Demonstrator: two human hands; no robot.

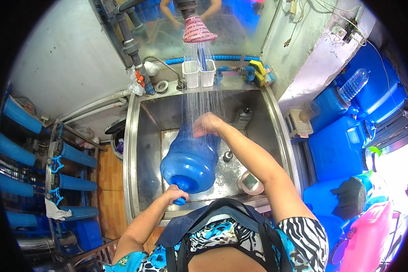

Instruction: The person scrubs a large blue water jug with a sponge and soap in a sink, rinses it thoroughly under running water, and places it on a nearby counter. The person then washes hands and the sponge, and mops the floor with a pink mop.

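Note:
A large blue translucent water jug (190,165) lies tilted in the steel sink (133,158), its neck end toward me. My left hand (175,194) is closed around the neck, where a bright blue rim or cap shows. Water streams from a pink cloth-wrapped outlet (198,30) onto the jug's far end. My right hand (207,124) is in that stream, laid over the jug's far part with its fingers apart; falling water partly blurs them.
Inside the sink are a dark-capped bottle (243,118), a drain fitting (228,156) and a white-and-pink round container (250,183). White holders (191,75) and a yellow sponge (258,72) line the back ledge. Blue containers (335,145) crowd the right; blue filter cylinders (77,181) stand left.

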